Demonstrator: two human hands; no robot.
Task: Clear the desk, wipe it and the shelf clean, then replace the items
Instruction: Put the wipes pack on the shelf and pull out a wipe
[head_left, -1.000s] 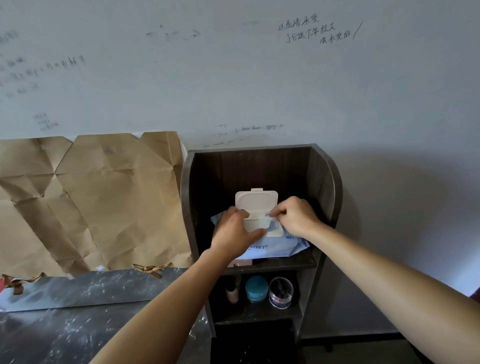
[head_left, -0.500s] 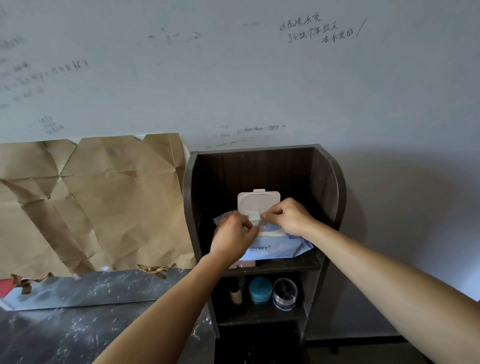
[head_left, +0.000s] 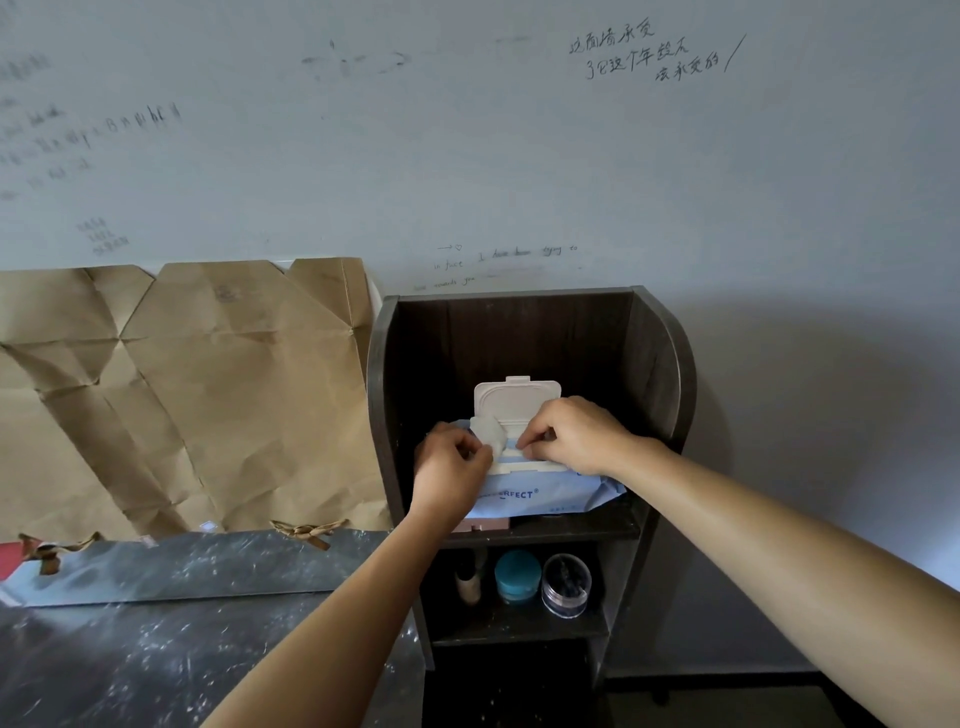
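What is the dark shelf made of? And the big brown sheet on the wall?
The shelf looks like dark wood or wood-look board, matt, with faint grain lines. The brown sheet looks like kraft paper: dull, with sharp fold creases.

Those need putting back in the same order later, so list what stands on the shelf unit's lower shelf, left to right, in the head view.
small dark-capped bottle → teal-lidded jar → clear round container

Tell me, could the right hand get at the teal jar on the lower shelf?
Probably yes: the teal jar stands at the open front of the lower shelf, nothing before it. But the right hand holds the wipes pack above while the left hand pinches a wipe.
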